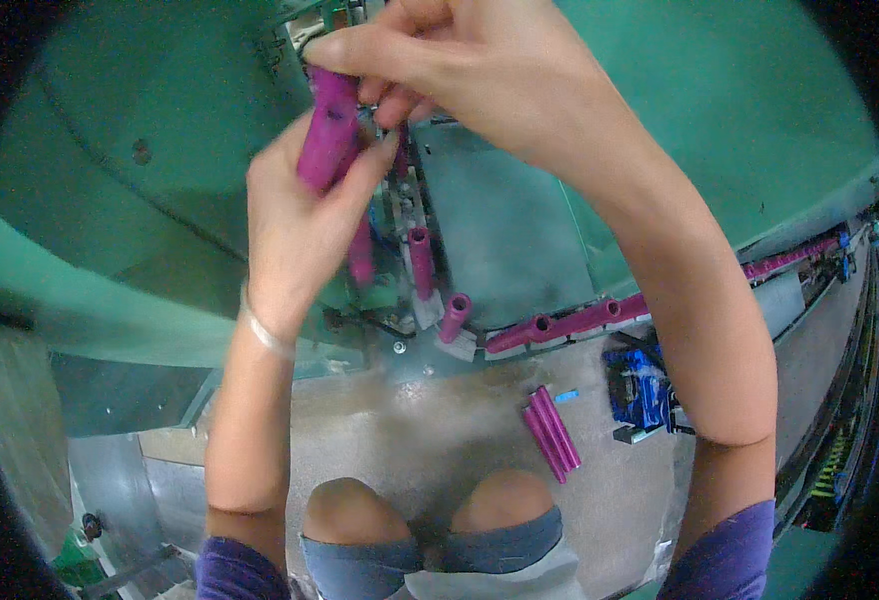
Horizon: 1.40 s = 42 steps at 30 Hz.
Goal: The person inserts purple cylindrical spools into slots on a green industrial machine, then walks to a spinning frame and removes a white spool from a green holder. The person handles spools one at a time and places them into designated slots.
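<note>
A magenta bobbin tube (328,145) stands tilted in my left hand (285,215), whose fingers and thumb close around its lower part. My right hand (480,70) is at its upper end, the thumb lying across the top and the fingers curled beside it. Whether thread runs between the hands is too blurred to tell. Below my left hand hangs another magenta tube (362,255), partly hidden by the wrist. An upright hollow magenta tube (421,262) and a shorter one (457,315) stand just beyond, on a narrow track.
A row of magenta tubes (580,320) follows the edge of the green machine (740,110) to the right. Several loose tubes (552,435) lie on the grey surface (410,410) before my knees, near a blue device (638,385). A curved green panel (130,290) rises at left.
</note>
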Tool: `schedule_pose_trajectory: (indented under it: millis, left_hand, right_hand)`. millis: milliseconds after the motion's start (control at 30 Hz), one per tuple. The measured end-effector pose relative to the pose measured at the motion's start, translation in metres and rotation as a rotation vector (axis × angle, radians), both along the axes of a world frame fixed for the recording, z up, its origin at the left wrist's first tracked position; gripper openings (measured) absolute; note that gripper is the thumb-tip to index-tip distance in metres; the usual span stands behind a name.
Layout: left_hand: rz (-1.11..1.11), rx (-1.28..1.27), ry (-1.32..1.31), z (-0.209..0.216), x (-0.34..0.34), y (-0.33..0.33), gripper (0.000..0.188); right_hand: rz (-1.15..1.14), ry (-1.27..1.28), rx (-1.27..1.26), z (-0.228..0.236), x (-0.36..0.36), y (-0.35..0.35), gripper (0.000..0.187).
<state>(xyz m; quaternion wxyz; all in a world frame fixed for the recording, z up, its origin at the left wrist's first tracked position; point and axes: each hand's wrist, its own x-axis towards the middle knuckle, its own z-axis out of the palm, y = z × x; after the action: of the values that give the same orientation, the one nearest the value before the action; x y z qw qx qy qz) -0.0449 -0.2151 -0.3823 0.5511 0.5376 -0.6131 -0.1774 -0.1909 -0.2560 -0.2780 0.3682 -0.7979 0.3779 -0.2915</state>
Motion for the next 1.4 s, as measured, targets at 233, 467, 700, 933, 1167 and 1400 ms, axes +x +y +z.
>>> schedule_pose_trajectory:
  millis: [233,467,700,933,1167,1400]
  left_hand:
    - [-0.078,0.380,0.104,-0.076,-0.006,0.038,0.026]
    - [-0.135,0.288,0.037,-0.115,-0.011,0.014,0.033]
    - [-0.032,-0.131,0.247,-0.017,-0.006,0.022,0.022]
    - [-0.512,0.337,0.777,-0.017,-0.020,0.082,0.052]
    - [-0.652,0.963,0.953,-0.100,-0.072,0.133,0.059]
    - [-0.898,1.149,0.922,-0.173,-0.166,0.145,0.039]
  right_hand:
    - [0.305,0.649,-0.202,-0.095,-0.037,0.031,0.041]
    - [0.286,0.538,-0.223,-0.127,-0.026,0.036,0.015]
    - [-0.012,0.164,-0.834,-0.010,-0.017,0.047,0.021]
    - [-0.153,-0.339,-0.732,-0.084,0.000,0.067,0.016]
    - [-0.027,-0.349,-0.175,-0.183,-0.062,0.124,0.036]
    - [-0.372,-0.214,0.143,-0.271,-0.171,0.186,0.052]
